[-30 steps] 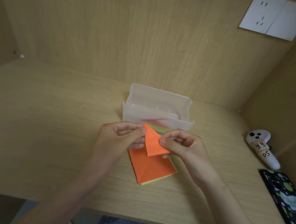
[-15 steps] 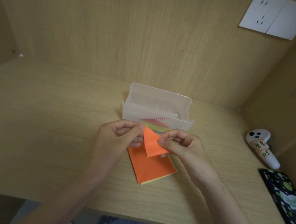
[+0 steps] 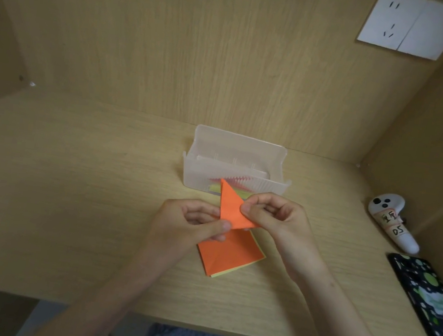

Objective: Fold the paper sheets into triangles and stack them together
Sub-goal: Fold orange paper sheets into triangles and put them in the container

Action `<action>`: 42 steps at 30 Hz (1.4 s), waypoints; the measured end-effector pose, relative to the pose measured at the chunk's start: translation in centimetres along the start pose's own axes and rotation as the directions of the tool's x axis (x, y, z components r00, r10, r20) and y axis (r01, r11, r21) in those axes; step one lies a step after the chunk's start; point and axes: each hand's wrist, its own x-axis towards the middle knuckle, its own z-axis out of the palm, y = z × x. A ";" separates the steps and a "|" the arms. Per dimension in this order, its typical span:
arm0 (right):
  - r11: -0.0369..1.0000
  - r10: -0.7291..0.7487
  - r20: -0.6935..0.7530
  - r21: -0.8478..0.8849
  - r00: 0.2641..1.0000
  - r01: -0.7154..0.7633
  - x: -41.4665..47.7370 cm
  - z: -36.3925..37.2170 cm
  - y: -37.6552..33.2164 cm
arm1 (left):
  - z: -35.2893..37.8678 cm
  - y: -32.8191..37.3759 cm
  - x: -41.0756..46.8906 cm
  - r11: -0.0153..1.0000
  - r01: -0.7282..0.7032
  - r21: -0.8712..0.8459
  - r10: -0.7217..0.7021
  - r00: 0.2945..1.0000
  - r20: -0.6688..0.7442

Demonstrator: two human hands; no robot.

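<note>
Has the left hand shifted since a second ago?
Yes: the left hand slid toward the person, away from the clear box, along the orange triangle.

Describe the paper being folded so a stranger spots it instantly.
Above the wooden desk, before the translucent plastic box, the left hand and right hand pinch it. It is the orange triangle, held up, unlike the flat orange sheets beneath.

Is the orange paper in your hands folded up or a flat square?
Folded. The orange paper piece is a pointed triangle, pinched by the left hand and right hand.
</note>
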 end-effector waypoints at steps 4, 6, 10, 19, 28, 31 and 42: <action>1.000 0.019 -0.002 0.006 1.000 -0.019 0.0 0.0 0.1 | 0.1 0.0 0.1 1.000 -0.005 0.031 0.005 1.000 -0.003; 0.999 0.036 0.001 0.013 0.999 -0.036 0.0 0.0 0.3 | 0.0 0.0 0.2 1.000 0.015 0.025 -0.015 1.000 0.001; 0.978 0.160 0.109 0.119 0.981 -0.173 0.0 -0.1 0.0 | -0.1 0.0 0.3 1.000 0.025 0.012 -0.026 1.000 0.017; 0.953 0.248 0.282 -0.242 0.927 -0.181 -0.2 -0.6 0.0 | -0.3 -0.4 0.1 0.991 -0.036 0.131 0.029 0.998 0.058; 0.944 0.229 0.319 -0.304 0.920 -0.129 -0.4 -0.7 0.0 | -0.4 -0.5 0.1 0.985 -0.047 0.167 0.035 0.996 0.076; 0.943 0.219 0.316 -0.312 0.923 -0.117 -0.4 -0.5 -0.1 | -0.6 -0.6 0.2 0.985 -0.044 0.167 0.031 0.996 0.080; 0.938 0.238 0.323 -0.320 0.916 -0.131 -0.5 -0.6 0.1 | -0.5 -0.5 0.1 0.976 -0.072 0.206 0.052 0.994 0.101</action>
